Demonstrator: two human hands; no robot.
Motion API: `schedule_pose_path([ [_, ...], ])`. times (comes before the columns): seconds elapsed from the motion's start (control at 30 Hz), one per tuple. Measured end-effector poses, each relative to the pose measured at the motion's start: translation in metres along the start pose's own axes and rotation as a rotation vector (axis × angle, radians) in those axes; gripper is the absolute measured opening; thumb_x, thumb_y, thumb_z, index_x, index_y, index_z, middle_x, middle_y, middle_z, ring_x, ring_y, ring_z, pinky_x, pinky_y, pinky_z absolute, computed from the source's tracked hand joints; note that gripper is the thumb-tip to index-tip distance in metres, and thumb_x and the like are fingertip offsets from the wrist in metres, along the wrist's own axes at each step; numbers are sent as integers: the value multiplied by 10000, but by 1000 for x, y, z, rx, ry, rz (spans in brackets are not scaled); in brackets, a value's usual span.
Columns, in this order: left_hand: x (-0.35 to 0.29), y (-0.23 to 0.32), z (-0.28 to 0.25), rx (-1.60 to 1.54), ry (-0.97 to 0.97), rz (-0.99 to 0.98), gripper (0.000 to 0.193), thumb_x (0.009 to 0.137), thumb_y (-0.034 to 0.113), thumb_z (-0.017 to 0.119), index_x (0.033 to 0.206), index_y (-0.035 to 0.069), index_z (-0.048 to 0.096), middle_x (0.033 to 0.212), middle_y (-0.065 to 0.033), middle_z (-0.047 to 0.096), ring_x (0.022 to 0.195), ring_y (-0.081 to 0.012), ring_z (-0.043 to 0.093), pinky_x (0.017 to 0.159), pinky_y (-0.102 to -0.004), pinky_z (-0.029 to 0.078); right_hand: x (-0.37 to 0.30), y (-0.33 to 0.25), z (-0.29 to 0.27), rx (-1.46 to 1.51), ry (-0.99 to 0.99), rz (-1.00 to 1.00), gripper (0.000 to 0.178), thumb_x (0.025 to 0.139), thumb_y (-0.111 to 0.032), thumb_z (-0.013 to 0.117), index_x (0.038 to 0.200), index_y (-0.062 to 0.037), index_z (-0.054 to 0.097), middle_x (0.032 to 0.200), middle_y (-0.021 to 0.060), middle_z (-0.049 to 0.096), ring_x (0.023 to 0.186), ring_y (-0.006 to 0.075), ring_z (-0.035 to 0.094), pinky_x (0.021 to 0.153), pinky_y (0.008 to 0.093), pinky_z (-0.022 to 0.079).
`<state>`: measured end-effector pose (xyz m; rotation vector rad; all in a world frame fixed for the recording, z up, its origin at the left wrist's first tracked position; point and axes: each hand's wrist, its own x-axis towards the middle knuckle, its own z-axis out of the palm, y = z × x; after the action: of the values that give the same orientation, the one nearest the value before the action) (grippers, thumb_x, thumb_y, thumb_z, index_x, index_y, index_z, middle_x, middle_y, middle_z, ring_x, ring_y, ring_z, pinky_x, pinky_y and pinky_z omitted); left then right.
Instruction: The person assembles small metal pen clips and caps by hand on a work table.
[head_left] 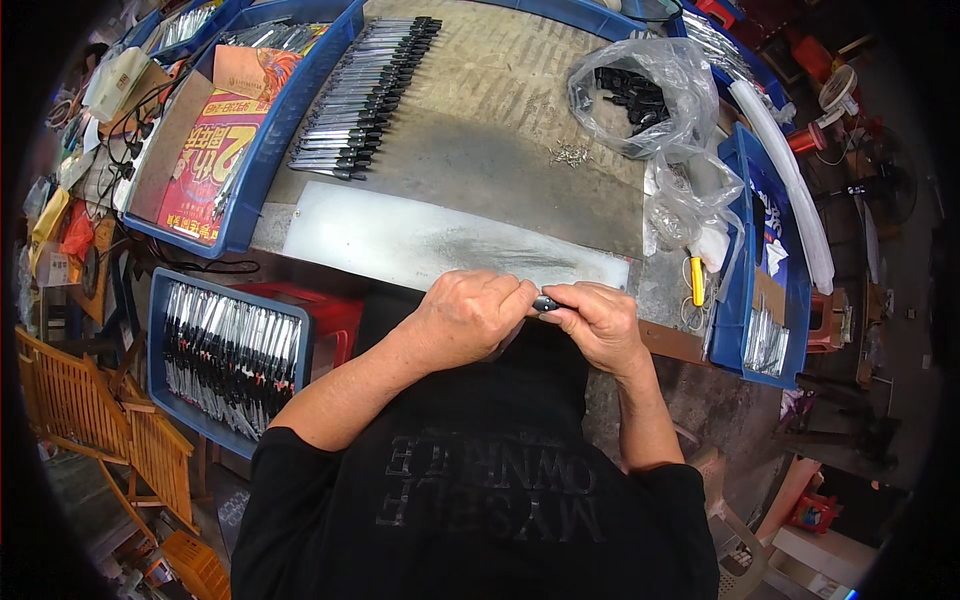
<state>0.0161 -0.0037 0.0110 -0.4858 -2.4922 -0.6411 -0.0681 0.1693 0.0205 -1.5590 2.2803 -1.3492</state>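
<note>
My left hand (476,312) and my right hand (602,322) meet at the front edge of the bench. Between their fingertips is a small, glossy black piece (544,303); its exact kind is too small to make out. The right thumb and fingers pinch its right end. Curled into a fist, the left hand grips at its other end, where the fingers hide the rest. Just beyond the hands lies a long, pale, smudged board (400,235). Farther off, slim silver-and-black pen-like pieces (370,90) lie in a long row.
A clear bag of black parts (640,95) stands at the far right, beside a small pile of metal bits (570,153). Yellow-handled scissors (697,281) lie nearer. Blue trays (235,215) flank the bench; another blue tray (305,350) sits lower left by a red stool (335,320).
</note>
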Motion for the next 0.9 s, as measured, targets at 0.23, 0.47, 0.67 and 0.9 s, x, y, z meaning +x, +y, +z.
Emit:
schedule_pose_path([
  [0.23, -3, 2, -2, -34, 3, -17, 147, 711, 106, 615, 814, 30, 541, 571, -36, 463, 480, -179, 514, 436, -298, 417, 7, 4, -10, 46, -134, -11, 172, 705, -105, 681, 844, -19, 627, 685, 82, 625, 623, 222, 615, 568, 297, 472],
  [0.47, -4, 7, 2, -7, 55, -71, 161, 717, 118, 623, 822, 17, 555, 587, -46, 487, 491, -185, 529, 448, -293, 430, -4, 1, 3, 14, 62, 46, 177, 698, -106, 692, 827, -3, 630, 716, 109, 636, 620, 226, 618, 565, 303, 481],
  [0.67, -2, 3, -2, -16, 34, -27, 161, 713, 106, 623, 825, 15, 552, 579, -44, 477, 485, -183, 525, 444, -291, 428, -1, 5, 1, 42, 59, 30, 178, 697, -110, 693, 827, -5, 631, 710, 105, 636, 613, 222, 619, 558, 301, 480],
  [0.9, -1, 5, -3, -19, 59, -12, 166, 710, 103, 625, 829, 14, 550, 572, -46, 468, 481, -182, 522, 434, -292, 423, 8, 5, -11, 38, -84, 14, 172, 696, -114, 688, 827, -14, 639, 709, 93, 638, 630, 220, 624, 576, 299, 484],
])
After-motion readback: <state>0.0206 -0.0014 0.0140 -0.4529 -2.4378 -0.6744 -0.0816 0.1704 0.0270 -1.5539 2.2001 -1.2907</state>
